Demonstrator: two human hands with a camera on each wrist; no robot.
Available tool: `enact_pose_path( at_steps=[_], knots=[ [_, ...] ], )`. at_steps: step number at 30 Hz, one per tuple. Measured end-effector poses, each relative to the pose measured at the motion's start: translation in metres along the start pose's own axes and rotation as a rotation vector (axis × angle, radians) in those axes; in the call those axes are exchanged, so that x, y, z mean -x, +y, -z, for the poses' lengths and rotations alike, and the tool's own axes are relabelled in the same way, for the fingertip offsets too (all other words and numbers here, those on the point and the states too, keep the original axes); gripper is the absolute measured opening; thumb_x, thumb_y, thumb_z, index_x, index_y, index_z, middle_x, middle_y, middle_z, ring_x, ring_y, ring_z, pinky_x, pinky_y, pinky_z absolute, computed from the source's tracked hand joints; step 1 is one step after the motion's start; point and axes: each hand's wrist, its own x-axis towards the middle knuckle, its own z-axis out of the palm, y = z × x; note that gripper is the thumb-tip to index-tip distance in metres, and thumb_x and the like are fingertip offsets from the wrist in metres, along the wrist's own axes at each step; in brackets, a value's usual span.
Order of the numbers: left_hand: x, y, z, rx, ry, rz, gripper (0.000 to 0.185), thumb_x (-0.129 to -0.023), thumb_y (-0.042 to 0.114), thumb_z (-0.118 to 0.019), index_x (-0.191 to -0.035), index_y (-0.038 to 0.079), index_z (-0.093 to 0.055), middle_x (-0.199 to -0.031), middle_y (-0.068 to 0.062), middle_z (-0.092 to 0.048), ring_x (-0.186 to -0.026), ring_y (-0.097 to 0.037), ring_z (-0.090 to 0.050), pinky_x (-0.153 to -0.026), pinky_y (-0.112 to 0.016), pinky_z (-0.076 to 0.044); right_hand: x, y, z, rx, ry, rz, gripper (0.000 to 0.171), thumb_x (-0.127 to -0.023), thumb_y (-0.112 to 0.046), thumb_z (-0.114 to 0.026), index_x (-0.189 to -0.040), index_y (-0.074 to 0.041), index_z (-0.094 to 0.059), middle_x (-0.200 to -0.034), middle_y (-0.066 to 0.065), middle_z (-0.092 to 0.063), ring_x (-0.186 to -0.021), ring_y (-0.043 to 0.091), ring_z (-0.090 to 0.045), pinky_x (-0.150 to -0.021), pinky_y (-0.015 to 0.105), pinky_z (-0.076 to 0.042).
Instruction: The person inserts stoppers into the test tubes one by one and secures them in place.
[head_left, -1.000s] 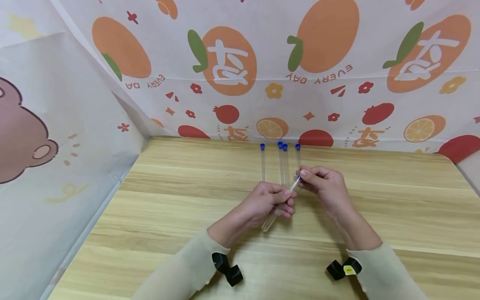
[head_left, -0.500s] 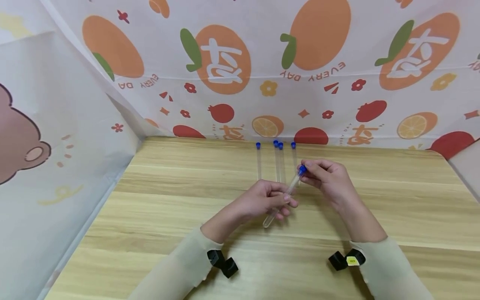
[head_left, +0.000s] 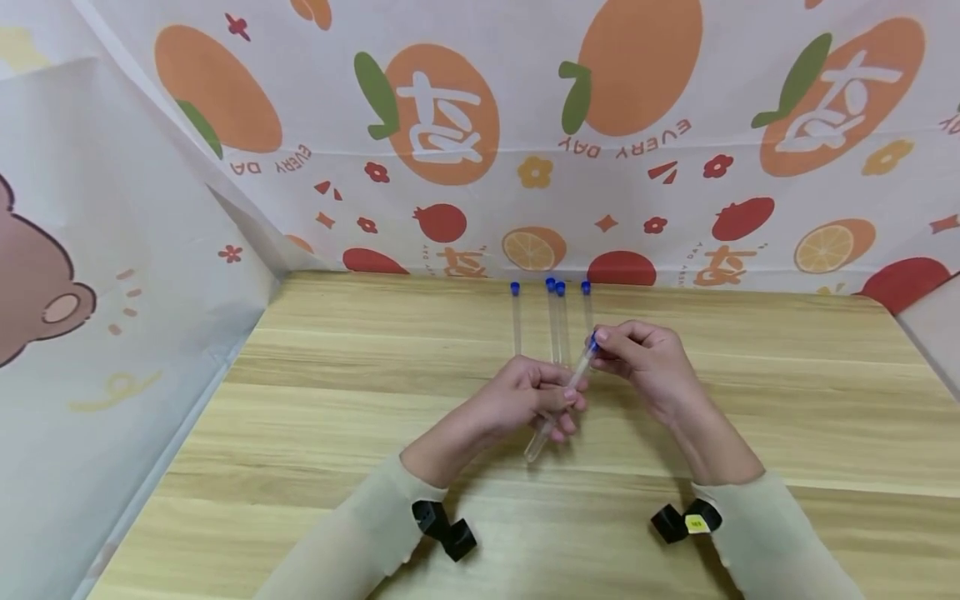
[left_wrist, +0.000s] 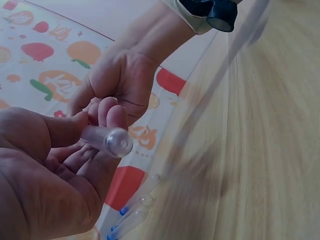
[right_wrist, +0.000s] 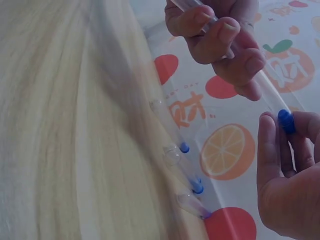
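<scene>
A clear test tube (head_left: pixel 534 450) slants across the middle of the head view, rounded end down toward the person. My left hand (head_left: pixel 521 396) grips it around the middle, thumb on top and fingers beneath. At the upper end, my right hand (head_left: pixel 647 362) pinches the blue cap (right_wrist: pixel 286 121) between thumb and fingers. The right wrist view shows this cap at the tube's mouth, in line with it. The rounded end of the tube points at the camera in the left wrist view, where the cap is hidden behind the fingers.
Several clear test tubes (head_left: pixel 517 321) with blue caps lie on the wooden table (head_left: pixel 360 417) beyond the hands, capped ends toward the back edge. A fruit-printed cloth (head_left: pixel 322 183) hangs behind the table. Another sheet with a bear print (head_left: pixel 45 275) hangs at the left.
Half a second ago the whole cap showed at the right fingertips; now the thumb covers part of it. The right hand has shifted slightly left, while the left hand keeps its grip on the tube.
</scene>
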Motion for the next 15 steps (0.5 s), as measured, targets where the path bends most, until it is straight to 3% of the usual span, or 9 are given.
enact_pose_path(
  at_steps=[11,15],
  knots=[
    [-0.0062,-0.0037,-0.0048,0.076,-0.032,0.04,0.032,-0.102,0.007,-0.055,-0.129,-0.01,-0.056,-0.11,-0.02,-0.072,-0.078,-0.016,-0.072,-0.075,-0.04,-0.062,-0.0024,-0.0027,0.0087,0.1,0.019,0.022,0.014,-0.094,-0.019,-0.071,-0.098,-0.005,-0.072,-0.099,0.003,-0.071,-0.084,0.013,-0.071,-0.084,0.032,-0.06],
    [-0.0064,-0.0039,-0.0061,0.066,-0.016,0.015,0.031,-0.102,0.006,-0.053,-0.128,-0.012,-0.056,-0.115,-0.027,-0.068,-0.076,-0.015,-0.071,-0.073,-0.038,-0.063,-0.0024,-0.0029,0.0097,0.099,0.024,0.013,0.012,-0.093,-0.019,-0.073,-0.093,-0.007,-0.074,-0.098,0.001,-0.072,-0.083,0.011,-0.071,-0.085,0.03,-0.059]
  ],
)
